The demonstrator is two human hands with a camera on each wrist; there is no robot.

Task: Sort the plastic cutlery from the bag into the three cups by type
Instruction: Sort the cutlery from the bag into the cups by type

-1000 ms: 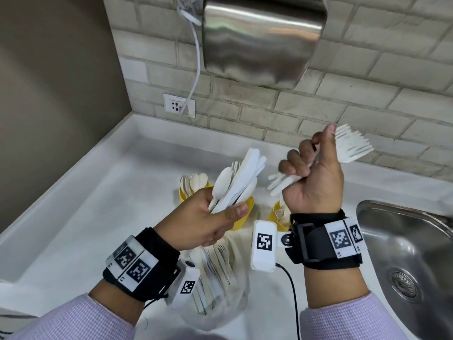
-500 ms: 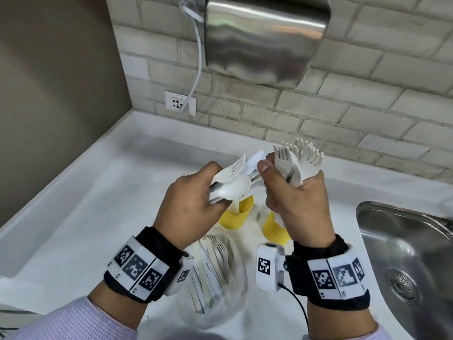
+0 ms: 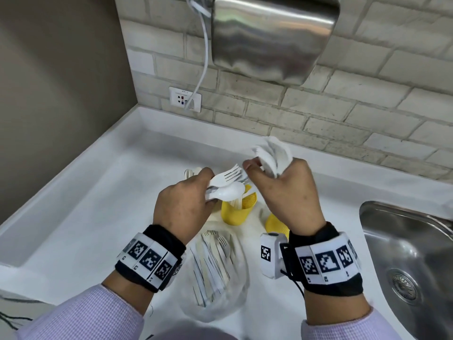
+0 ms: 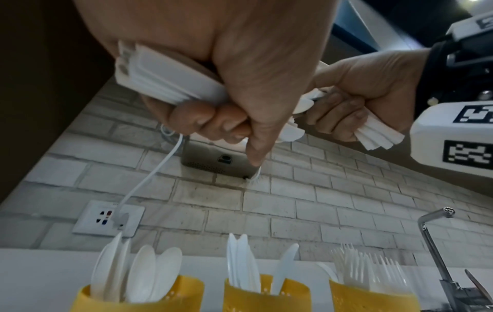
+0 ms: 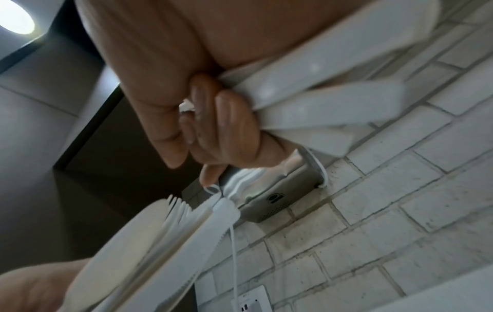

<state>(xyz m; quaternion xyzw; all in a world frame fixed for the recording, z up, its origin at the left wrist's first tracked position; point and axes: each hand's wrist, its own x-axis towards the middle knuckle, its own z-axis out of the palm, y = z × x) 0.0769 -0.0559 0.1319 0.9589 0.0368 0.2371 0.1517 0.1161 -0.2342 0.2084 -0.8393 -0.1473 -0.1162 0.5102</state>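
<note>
- Left hand [image 3: 182,204] fist-clamped on a mixed bundle [image 3: 226,186]: fork on top, spoon under it, heads pointing right toward the other hand.
- Right hand [image 3: 285,192] curled round a fan of forks [image 3: 272,155], tines up and away; its thumb and forefinger tip sit just beside the top fork's tines.
- Key relation: the top fork's long axis runs left-right and its tine end is nearest the right hand, so that hand looks set to pull it out.
- Bag [image 3: 215,273] lies on the near counter between the wrists, cutlery inside.
- Head view hides most of the cups; left wrist view shows all three: spoon cup [image 4: 138,295], knife cup [image 4: 266,295], fork cup [image 4: 371,293].
- Right wrist view adds a serrated knife edge in the left bundle.
</note>
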